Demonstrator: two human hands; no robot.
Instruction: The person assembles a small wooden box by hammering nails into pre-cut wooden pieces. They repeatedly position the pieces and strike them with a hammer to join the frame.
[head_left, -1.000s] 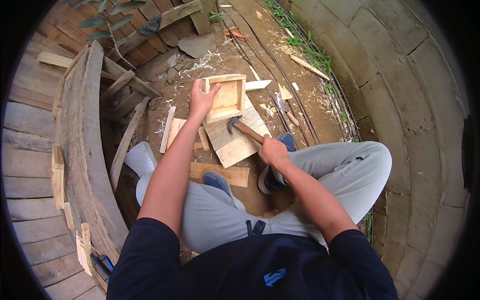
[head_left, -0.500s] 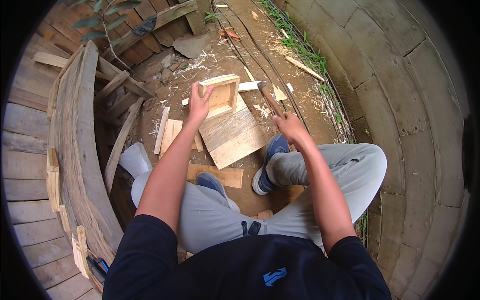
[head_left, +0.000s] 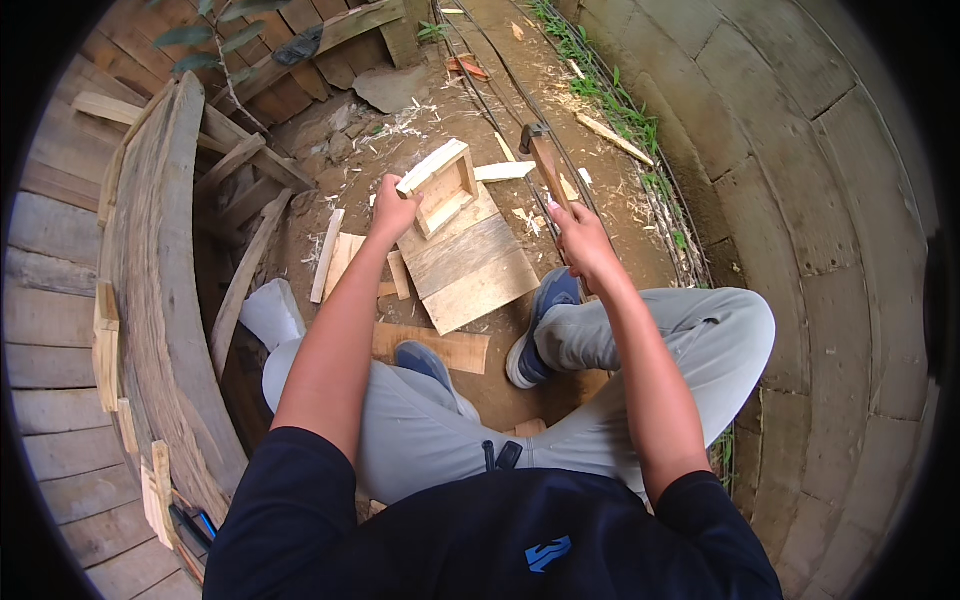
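My left hand [head_left: 394,208] is closed on the left side of a small, shallow wooden box [head_left: 434,168]. The box is tilted up on edge, its hollow facing me, at the far end of a pale plank panel [head_left: 470,262] on the ground. To the right, my right hand [head_left: 583,243] grips the wooden handle of a hammer [head_left: 547,172]. The dark metal head points up and away, a short gap to the right of the box. No nail can be made out.
Wood offcuts [head_left: 330,255] and shavings lie around the panel on bare soil. A flat board [head_left: 450,350] is by my shoes. A thick timber slab [head_left: 165,290] stands at left, a block wall [head_left: 800,200] at right. Dark cables [head_left: 490,100] run along the ground.
The hammer has swung more upright, its head now higher and slightly right. The box has tipped a little, and my left hand has shifted lower on its side, fingers tucked in.
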